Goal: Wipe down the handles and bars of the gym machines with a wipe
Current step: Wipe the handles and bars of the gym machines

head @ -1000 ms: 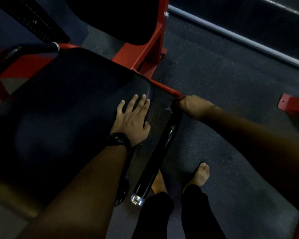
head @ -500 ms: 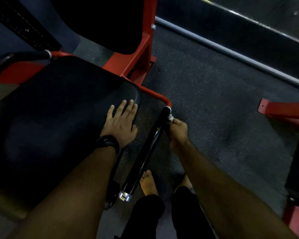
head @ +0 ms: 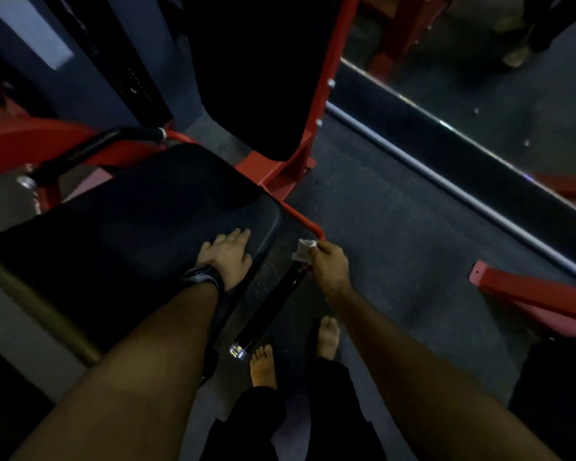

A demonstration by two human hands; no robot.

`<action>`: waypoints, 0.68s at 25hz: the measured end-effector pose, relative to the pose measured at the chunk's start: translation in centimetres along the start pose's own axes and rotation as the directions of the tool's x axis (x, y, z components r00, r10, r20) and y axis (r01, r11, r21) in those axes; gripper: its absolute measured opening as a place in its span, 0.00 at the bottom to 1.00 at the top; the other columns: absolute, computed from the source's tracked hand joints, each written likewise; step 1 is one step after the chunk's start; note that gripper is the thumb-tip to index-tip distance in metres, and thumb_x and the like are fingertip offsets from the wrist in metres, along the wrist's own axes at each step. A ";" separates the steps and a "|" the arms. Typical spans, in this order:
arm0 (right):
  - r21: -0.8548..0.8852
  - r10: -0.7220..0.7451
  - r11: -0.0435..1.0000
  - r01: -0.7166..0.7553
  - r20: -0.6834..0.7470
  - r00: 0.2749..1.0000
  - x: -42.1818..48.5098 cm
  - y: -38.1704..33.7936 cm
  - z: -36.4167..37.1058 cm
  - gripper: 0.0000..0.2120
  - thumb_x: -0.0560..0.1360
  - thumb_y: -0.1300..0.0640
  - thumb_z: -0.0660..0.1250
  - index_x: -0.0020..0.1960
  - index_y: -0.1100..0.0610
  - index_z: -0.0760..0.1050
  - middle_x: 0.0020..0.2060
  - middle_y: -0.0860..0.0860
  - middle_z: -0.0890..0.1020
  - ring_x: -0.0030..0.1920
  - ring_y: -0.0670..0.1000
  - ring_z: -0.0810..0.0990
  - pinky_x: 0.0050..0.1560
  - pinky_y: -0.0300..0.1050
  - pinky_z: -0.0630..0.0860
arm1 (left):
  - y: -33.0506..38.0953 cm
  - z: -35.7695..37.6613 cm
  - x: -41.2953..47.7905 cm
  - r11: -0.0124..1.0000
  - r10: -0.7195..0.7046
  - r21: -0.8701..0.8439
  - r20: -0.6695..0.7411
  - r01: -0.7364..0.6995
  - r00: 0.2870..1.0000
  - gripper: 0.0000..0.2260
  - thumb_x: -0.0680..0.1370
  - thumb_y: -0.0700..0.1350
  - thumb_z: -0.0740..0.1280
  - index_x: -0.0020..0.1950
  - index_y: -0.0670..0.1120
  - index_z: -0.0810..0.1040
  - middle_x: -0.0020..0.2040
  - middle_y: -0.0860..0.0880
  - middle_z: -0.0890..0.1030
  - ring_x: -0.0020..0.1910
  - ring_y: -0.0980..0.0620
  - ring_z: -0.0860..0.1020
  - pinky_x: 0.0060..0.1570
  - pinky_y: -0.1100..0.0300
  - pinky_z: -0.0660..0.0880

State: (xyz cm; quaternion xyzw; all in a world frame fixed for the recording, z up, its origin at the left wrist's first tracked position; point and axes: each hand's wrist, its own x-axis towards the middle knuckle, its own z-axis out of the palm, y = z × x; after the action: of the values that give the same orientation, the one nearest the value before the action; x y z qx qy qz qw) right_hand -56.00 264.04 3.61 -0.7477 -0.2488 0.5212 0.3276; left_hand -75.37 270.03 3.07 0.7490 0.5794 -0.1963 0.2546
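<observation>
My left hand (head: 226,257): it lies flat on the near right corner of the black seat pad (head: 147,221), fingers straight and close together, pointing to the far side. It holds nothing.
My right hand (head: 330,267): my fingers are curled round the wipe (head: 305,249) and press it against the far end of the handle (head: 273,307).
Wipe: small, white and crumpled, bunched at my right fingertips. It touches the handle just where the black grip meets the red bar (head: 301,219).
Handle: a black grip running from the bend of the red bar towards me and slightly left. It ends in a chrome cap (head: 237,351) and sits just right of the seat pad, apart from it.
Red bar: thin, it comes out from under the far right edge of the seat pad and bends down into the handle.
Watch (head: 203,277): a dark band on my left wrist.
Back pad (head: 253,78): black and upright beyond the seat, beside a red frame post (head: 326,104).
Second handle (head: 97,144): black, at the far left of the seat.
Feet: my left foot (head: 263,366) is bare and right next to the chrome cap. My right foot (head: 328,337) is bare too, just to its right. Both stand on the dark speckled floor (head: 396,244).
Red beam (head: 529,294): low on the floor, well to the right.
</observation>
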 end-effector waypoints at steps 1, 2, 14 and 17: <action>-0.054 -0.042 0.998 0.045 0.055 0.998 0.1 -1.7 0.3 0.09 0.80 0.52 0.63 0.45 0.55 0.78 0.38 0.46 0.82 0.36 0.42 0.81 0.39 0.40 0.78 | -0.2 -1.0 -0.4 0.999 -0.029 -0.022 -0.010 0.029 1.000 0.27 0.83 0.52 0.55 0.80 0.51 0.50 0.80 0.50 0.54 0.76 0.48 0.58 0.71 0.49 0.58; -0.117 -0.083 0.989 0.094 0.094 0.992 0.5 -3.0 0.5 0.11 0.80 0.51 0.62 0.45 0.57 0.79 0.38 0.47 0.83 0.37 0.43 0.82 0.40 0.43 0.79 | -0.4 -2.0 -0.6 0.997 -0.054 -0.049 -0.013 0.053 0.998 0.27 0.83 0.52 0.54 0.80 0.51 0.51 0.80 0.51 0.55 0.76 0.48 0.58 0.72 0.49 0.58; -0.457 -0.331 0.639 0.619 0.563 0.757 7.2 -15.2 14.3 0.15 0.78 0.49 0.64 0.36 0.55 0.73 0.36 0.51 0.75 0.39 0.53 0.76 0.40 0.43 0.65 | -9.5 -7.8 -1.2 0.763 -0.571 -0.468 -0.167 0.445 0.804 0.25 0.82 0.52 0.55 0.79 0.51 0.56 0.78 0.50 0.61 0.74 0.47 0.61 0.69 0.47 0.61; -0.456 -0.310 0.594 0.663 0.630 0.712 9.6 -16.1 19.9 0.14 0.79 0.51 0.64 0.38 0.58 0.73 0.39 0.55 0.79 0.41 0.53 0.76 0.39 0.44 0.65 | -13.8 -6.7 1.6 0.676 -0.676 -0.536 -0.177 0.505 0.715 0.25 0.83 0.53 0.55 0.79 0.51 0.56 0.78 0.50 0.59 0.75 0.47 0.59 0.70 0.48 0.61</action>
State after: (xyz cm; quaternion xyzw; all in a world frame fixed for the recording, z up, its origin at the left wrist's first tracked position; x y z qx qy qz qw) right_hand -72.04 286.08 4.96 -0.5531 -0.6904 0.4545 0.1044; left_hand -88.29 278.07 5.30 0.4580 0.8584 0.0120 0.2305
